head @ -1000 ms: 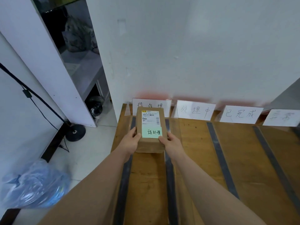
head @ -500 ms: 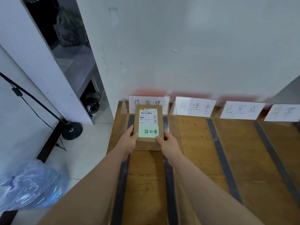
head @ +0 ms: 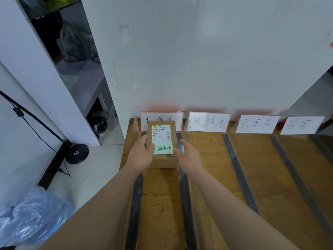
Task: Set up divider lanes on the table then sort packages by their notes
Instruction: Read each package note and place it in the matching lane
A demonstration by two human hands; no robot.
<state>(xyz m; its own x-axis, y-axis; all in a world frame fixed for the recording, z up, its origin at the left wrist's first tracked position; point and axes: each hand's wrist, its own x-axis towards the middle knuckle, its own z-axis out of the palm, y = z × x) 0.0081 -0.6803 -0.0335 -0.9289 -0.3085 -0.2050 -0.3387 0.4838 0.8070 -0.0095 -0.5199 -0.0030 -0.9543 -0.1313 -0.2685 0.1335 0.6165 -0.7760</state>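
A brown cardboard package [head: 163, 161] with a shipping label and a green handwritten note [head: 163, 148] lies flat on the wooden table [head: 209, 159], in the leftmost lane between two dark tape strips [head: 185, 195]. It sits just in front of the first white sign card [head: 162, 117]. My left hand [head: 142, 156] holds the package's left side, thumb over its top edge. My right hand [head: 189, 158] hovers just off the right side, fingers spread and blurred. Three more sign cards [head: 209, 122] stand along the wall.
Further tape strips [head: 237, 170] mark lanes running toward me across the table. The white wall [head: 198, 69] stands right behind the cards. On the floor to the left are a black round stand base [head: 77, 153] with a slanted pole and a blue plastic bag [head: 30, 217].
The package went a little farther toward the first card and now rests on the table. My right hand has let go and drawn slightly off to the right.
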